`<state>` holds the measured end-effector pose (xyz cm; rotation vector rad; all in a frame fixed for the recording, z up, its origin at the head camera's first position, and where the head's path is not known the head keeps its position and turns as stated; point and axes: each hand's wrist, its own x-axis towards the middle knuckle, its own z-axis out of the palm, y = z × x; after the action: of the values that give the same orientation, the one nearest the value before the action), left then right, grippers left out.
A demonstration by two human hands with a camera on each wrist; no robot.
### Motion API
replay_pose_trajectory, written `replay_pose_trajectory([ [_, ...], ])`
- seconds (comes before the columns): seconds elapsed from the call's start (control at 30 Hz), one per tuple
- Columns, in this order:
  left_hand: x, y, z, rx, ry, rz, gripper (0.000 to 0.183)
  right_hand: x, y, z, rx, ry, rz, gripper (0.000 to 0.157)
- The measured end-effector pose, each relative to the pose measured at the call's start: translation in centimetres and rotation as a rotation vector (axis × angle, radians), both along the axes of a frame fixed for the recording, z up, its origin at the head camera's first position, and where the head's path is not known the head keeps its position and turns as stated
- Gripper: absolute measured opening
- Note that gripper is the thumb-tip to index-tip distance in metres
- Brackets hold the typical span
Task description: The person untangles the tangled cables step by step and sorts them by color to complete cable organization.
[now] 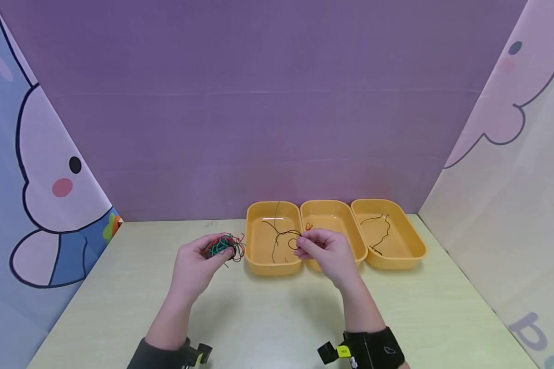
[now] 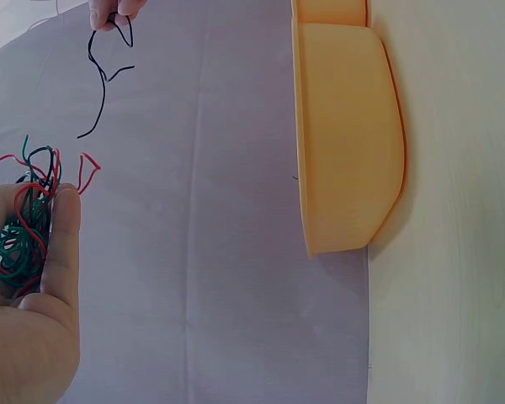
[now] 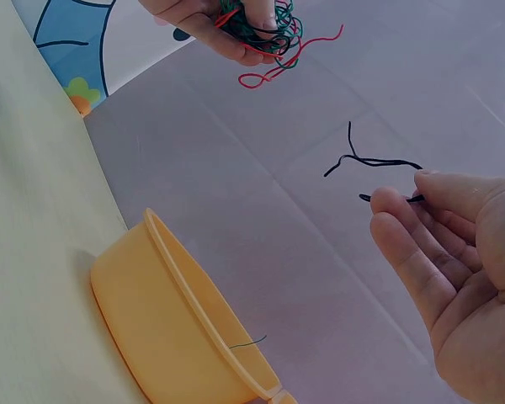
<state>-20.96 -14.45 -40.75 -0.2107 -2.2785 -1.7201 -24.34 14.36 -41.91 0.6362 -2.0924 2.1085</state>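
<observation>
A tangled bundle of red, green and black wires (image 1: 222, 246) is gripped in my left hand (image 1: 191, 269), with loose ends and a red loop sticking out past the fingertips. Thumb and fingers of my right hand (image 1: 330, 256) pinch a bent black wire (image 3: 379, 161), its free ends pointing toward the bundle. In the head view this wire overlaps the left yellow tray (image 1: 273, 269), where a thin dark green wire (image 1: 274, 252) lies. Part of the middle yellow tray (image 1: 329, 218) is hidden behind my right hand; a red wire (image 1: 309, 226) shows inside.
At the right end of the row, a third yellow tray (image 1: 401, 261) holds dark wires (image 1: 386, 230). The trays stand at the back of the pale table (image 1: 268, 318), against a purple backdrop (image 1: 277, 102). Printed cartoon panels flank both sides.
</observation>
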Motion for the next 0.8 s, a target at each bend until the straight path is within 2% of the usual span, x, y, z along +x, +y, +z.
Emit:
replay_pose_trajectory([
  [0.2,0.3,0.4,0.6,-0.012,-0.008,0.013,0.027,0.2,-0.1,0.2,-0.003,-0.026,0.003,0.01],
  [0.47,0.0,0.2,-0.2,-0.005,-0.001,-0.014,0.027,1.7,-0.3,2.4,0.042,-0.018,-0.006,0.013],
  [0.8,-0.1,0.3,-0.5,-0.003,0.005,-0.019,0.027,1.4,0.7,2.8,0.089,-0.014,-0.029,0.015],
])
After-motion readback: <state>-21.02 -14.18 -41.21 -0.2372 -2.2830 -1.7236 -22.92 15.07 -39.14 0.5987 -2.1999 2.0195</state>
